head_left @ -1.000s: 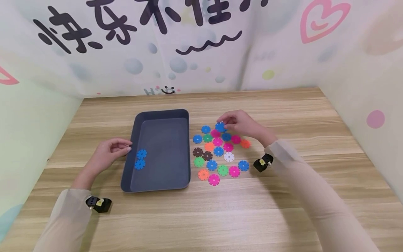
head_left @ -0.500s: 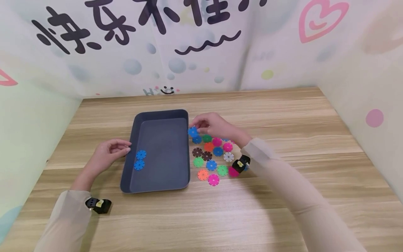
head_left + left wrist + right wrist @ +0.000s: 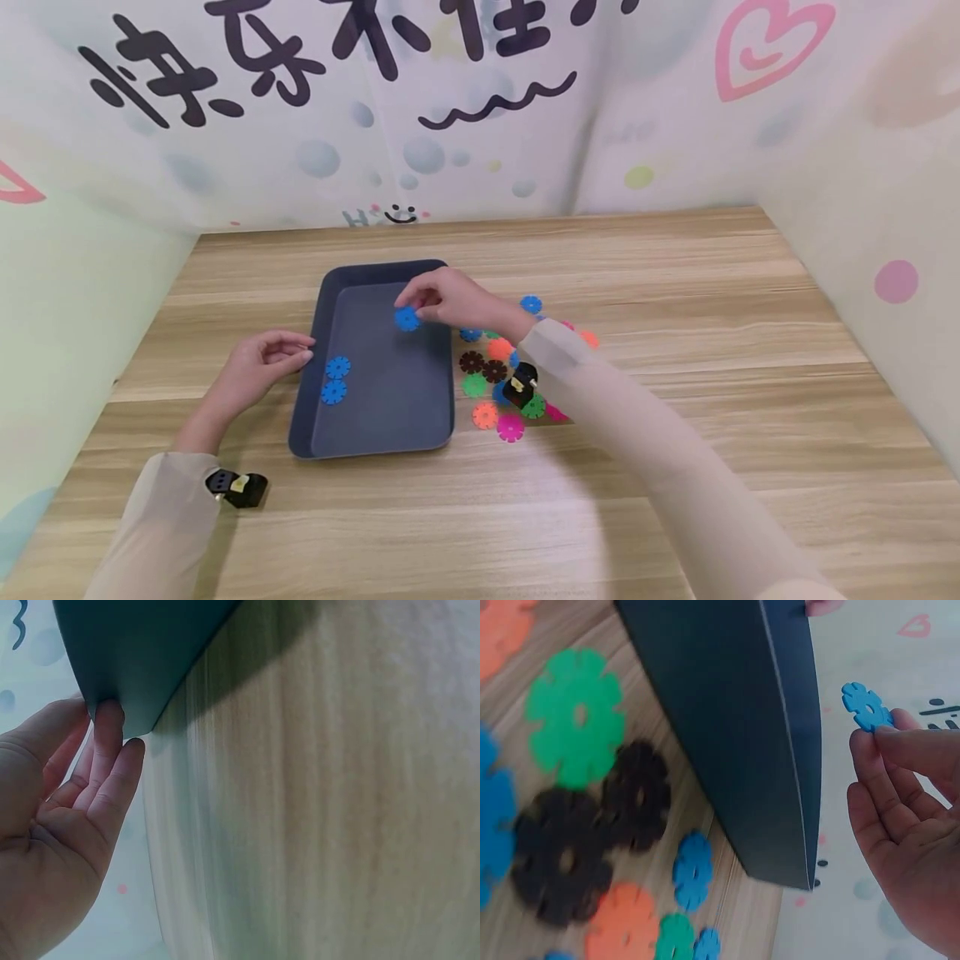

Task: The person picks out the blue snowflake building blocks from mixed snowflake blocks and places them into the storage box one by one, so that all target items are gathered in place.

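Note:
A dark grey tray (image 3: 375,442) lies on the wooden table, with two blue notched discs (image 3: 335,379) on its floor near the left wall. My left hand (image 3: 255,371) grips the tray's left rim; in the left wrist view its fingertips (image 3: 109,716) press the outer wall. Between thumb and fingers, my right hand (image 3: 457,298) pinches another blue notched disc (image 3: 407,318) above the tray's far right part. The right wrist view shows this blue disc (image 3: 866,706) held by its edge, clear of the tray wall.
Right of the tray lie several loose notched discs in orange (image 3: 484,415), pink (image 3: 511,428), green (image 3: 474,385), brown (image 3: 471,362) and blue (image 3: 531,304). My right forearm and its wrist camera (image 3: 521,385) cover part of them. A printed wall sheet (image 3: 495,167) stands behind the table.
My right hand has carried the blue disc leftward from the loose discs, across the tray's right rim, to above the tray. The left hand has stayed at the left rim.

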Tool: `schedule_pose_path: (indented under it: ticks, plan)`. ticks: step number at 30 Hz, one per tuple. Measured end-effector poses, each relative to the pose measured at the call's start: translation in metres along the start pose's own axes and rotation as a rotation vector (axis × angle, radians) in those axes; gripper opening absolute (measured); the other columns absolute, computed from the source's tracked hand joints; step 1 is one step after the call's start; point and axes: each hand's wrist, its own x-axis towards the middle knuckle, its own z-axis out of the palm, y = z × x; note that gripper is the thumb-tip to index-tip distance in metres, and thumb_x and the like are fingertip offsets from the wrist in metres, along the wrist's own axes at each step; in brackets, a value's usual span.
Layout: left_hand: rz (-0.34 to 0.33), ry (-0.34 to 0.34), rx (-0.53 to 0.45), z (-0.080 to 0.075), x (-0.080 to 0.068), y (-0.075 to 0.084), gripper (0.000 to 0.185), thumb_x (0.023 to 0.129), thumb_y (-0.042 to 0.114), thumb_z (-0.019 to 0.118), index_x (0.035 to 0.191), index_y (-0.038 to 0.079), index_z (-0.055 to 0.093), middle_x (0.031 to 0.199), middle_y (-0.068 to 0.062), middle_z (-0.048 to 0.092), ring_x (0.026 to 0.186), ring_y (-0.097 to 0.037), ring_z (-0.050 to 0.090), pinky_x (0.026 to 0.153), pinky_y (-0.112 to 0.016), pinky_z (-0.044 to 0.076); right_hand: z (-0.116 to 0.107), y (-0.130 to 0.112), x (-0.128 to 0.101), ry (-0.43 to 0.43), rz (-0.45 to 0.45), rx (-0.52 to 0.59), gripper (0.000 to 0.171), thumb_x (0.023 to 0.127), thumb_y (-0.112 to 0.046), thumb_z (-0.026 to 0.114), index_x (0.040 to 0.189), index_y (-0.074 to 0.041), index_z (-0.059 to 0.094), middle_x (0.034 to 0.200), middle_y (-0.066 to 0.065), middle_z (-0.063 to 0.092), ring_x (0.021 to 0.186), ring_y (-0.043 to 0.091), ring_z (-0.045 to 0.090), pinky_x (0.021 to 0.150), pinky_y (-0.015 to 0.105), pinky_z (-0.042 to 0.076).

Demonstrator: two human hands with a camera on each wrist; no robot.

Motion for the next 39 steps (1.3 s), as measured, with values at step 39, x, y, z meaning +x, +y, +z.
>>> schedule_pose_path:
  ticks: [39]
  plan:
    - [0.008, 0.004, 0.005, 0.000, 0.001, -0.001, 0.033, 0.092, 0.020, 0.058, 0.113, -0.005, 0.059, 0.102, -0.023, 0.062, 0.076, -0.001, 0.060, 0.068, -0.018, 0.050, 0.060, -0.011, 0.067, -0.030, 0.191, 0.064, 0.024, 0.082, 0.004, 0.065, 0.104, -0.001, 0.069, 0.087, 0.005, 0.067, 0.075, 0.010, 0.058, 0.063, 0.015, 0.046]
